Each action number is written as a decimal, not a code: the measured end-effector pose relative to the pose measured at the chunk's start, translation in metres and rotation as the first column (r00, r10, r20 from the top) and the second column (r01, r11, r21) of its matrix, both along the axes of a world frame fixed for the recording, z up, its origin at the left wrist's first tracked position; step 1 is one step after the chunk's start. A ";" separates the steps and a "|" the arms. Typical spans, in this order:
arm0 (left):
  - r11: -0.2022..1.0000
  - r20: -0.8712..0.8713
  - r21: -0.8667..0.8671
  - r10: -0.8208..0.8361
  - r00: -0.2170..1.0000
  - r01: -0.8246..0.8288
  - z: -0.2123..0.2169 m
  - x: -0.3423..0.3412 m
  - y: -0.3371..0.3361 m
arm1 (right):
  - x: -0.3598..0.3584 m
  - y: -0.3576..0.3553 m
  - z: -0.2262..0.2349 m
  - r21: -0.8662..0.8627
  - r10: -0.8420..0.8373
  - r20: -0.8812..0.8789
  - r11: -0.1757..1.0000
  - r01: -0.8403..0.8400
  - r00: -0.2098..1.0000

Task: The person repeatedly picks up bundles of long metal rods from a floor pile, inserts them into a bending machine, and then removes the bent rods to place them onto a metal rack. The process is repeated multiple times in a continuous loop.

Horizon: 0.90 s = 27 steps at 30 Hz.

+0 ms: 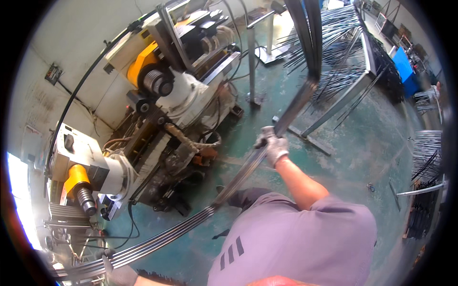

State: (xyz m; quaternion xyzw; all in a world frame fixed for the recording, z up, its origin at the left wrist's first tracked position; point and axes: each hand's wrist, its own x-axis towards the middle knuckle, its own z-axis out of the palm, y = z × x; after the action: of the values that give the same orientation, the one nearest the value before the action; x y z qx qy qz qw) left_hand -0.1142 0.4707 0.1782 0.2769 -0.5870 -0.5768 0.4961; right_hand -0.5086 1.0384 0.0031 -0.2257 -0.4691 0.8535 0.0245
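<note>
A long bundle of thin metal bars [174, 232] runs from the lower left up to the top right, curving across the view in front of my body. My right hand [273, 145], in a pale work glove, is closed round the bundle near its middle. At the lower left my left hand [119, 274], also gloved, grips the bundle from its near side, thumb up against the bars. Part of its fingers is hidden by the bars. Both ends of the bundle reach the edges of view.
On the left stands a large machine [186, 100] with yellow guards [143, 62] and dark ribbed spindles. Many loose rods [334, 43] lie on a metal rack [343, 102] at the far right. More rods [426, 152] are stacked near the right rim. Cables [133, 224] trail over the green floor.
</note>
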 end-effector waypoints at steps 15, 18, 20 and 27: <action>0.119 -0.165 0.973 -0.255 0.953 0.200 -0.322 -0.223 0.492 | -0.120 0.589 0.059 0.563 -0.423 -0.355 0.615 0.552 0.834; -0.158 -0.013 0.985 -0.457 0.889 -0.066 -0.346 -0.270 0.620 | -0.166 0.708 0.046 0.751 -0.466 -0.300 0.423 0.508 0.832; 0.085 0.182 0.981 -0.698 0.693 -0.172 -0.348 -0.295 0.696 | -0.204 0.775 0.031 0.799 -0.437 -0.261 0.402 0.446 0.861; 0.508 0.313 0.833 -0.758 0.573 0.217 -0.295 -0.416 0.780 | -0.322 0.930 -0.059 0.996 -0.428 -0.071 0.014 0.085 0.901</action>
State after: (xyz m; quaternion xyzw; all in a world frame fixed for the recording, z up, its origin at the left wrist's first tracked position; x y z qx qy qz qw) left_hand -0.5304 1.2507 -0.1171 0.4342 -0.4989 -0.7442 -0.0928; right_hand -0.8302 1.9686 -0.0554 -0.3351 -0.8690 0.2470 0.2673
